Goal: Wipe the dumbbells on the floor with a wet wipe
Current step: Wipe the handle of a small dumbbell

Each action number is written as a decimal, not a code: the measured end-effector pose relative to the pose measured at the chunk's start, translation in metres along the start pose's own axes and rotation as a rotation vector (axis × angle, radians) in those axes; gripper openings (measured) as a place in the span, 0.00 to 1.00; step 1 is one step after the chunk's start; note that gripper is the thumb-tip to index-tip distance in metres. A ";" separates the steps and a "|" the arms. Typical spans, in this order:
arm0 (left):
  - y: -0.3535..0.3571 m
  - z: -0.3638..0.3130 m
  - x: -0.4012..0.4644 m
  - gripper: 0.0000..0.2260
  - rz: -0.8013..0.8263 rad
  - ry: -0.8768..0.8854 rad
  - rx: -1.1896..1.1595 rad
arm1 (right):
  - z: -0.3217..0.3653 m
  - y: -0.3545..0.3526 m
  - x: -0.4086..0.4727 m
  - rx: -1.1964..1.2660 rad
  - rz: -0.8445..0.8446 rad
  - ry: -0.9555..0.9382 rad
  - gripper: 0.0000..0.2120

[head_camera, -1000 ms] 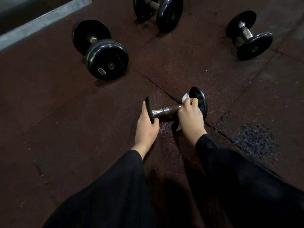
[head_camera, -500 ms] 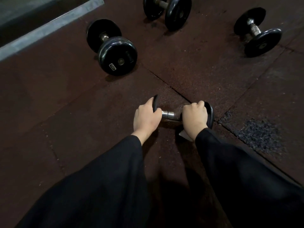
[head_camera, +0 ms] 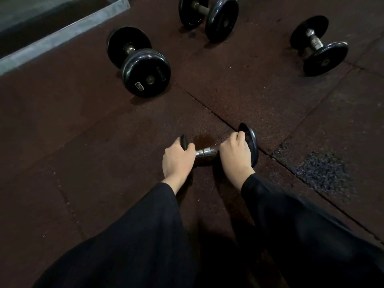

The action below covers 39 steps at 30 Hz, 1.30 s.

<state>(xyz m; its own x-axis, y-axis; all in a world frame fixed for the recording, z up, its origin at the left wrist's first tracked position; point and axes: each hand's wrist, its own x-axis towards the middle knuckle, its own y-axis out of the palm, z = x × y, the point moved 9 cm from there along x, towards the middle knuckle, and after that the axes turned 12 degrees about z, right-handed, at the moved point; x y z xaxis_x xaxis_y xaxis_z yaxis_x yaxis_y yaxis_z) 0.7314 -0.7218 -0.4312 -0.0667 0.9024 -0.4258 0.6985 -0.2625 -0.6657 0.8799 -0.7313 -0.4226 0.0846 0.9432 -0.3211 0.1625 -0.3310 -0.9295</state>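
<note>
A small dumbbell (head_camera: 206,152) with a chrome handle and thin black plates lies on the dark rubber floor in front of me. My left hand (head_camera: 176,161) grips its left plate. My right hand (head_camera: 234,154) is closed around the handle right beside the right plate (head_camera: 251,142). The white wet wipe that showed under this hand earlier is now hidden beneath it. A damp patch (head_camera: 202,140) shines on the floor just behind the handle.
Three bigger black dumbbells lie farther off: one at the left (head_camera: 145,71), one at the top middle (head_camera: 222,15), one at the top right (head_camera: 324,53). A grey raised ledge (head_camera: 62,32) runs along the top left. A rough worn floor patch (head_camera: 320,169) is at the right.
My right hand rubbed along the handle by the right plate, and the wipe slipped out of sight under it. My left hand stayed on the left plate. The view moved closer.
</note>
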 end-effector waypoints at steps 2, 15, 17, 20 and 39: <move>-0.001 -0.001 -0.002 0.21 -0.028 0.031 -0.010 | 0.000 0.004 0.000 -0.009 0.016 0.040 0.15; 0.009 0.001 0.012 0.15 0.093 -0.118 -0.388 | 0.017 -0.015 -0.004 0.414 -0.114 -0.152 0.17; 0.011 -0.001 0.015 0.16 0.102 -0.123 -0.406 | 0.022 -0.016 -0.001 0.494 -0.143 -0.227 0.16; 0.010 -0.002 0.015 0.16 0.100 -0.095 -0.395 | 0.032 -0.018 0.001 0.580 -0.129 -0.303 0.14; 0.010 0.003 0.017 0.21 0.060 -0.063 -0.395 | 0.053 -0.008 -0.012 0.603 -0.271 -0.364 0.16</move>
<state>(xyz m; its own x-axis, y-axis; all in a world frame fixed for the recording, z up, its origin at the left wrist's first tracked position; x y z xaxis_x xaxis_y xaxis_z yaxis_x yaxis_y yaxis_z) 0.7353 -0.7099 -0.4475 -0.0525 0.8636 -0.5015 0.9219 -0.1510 -0.3567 0.8251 -0.7381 -0.4210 -0.2290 0.9734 -0.0089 -0.4441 -0.1127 -0.8889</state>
